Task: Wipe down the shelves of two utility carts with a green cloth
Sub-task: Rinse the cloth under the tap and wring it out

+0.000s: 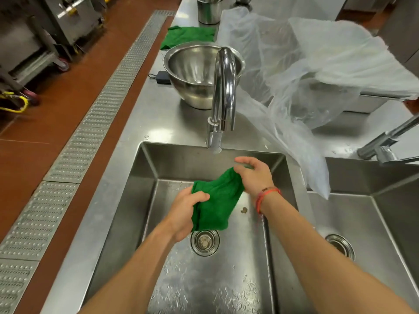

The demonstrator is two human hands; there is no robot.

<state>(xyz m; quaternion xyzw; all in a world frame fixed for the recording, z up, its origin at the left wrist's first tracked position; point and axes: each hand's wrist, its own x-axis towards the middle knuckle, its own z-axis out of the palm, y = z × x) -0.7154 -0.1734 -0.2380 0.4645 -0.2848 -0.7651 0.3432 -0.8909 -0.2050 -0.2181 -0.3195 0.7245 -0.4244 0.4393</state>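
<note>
Cloth, green and bunched, hangs over the sink below the tap, stretched slantwise from the left hand gripping its near-left end to the right hand clutching its far-right end.

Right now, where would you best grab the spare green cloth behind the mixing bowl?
Probably pinch the spare green cloth at its front-left corner, coming from the aisle side. It lies flat on the counter, the mixing bowl blocks its near edge, and a steel pot crowds the far one.
</note>
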